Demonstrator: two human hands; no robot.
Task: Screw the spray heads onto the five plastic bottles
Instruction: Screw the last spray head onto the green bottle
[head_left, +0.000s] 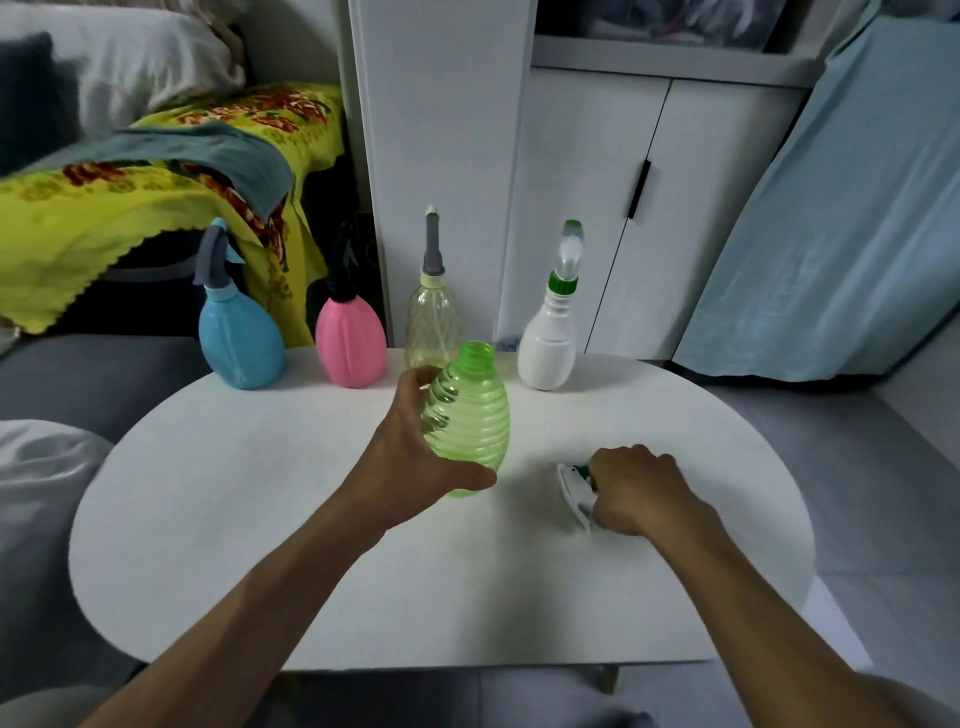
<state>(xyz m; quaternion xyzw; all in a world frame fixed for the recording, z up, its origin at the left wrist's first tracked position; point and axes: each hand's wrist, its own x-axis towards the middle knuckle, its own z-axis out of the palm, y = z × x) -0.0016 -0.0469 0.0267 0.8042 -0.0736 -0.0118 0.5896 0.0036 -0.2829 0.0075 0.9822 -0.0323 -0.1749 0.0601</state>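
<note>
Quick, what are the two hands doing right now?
Left hand: closed around the ribbed green plastic bottle.
Right hand: closed on the white and green spray head on the table.

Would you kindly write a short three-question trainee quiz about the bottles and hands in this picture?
1. True or false: the green bottle already has its spray head on.
2. How many bottles in the back row carry heads?
3. Which hand covers the loose white spray head: A left, B right?

Key: 1 false, its neck is open, held in the left hand. 2 four: blue, pink, clear, white. 3 B, the right hand.
</note>
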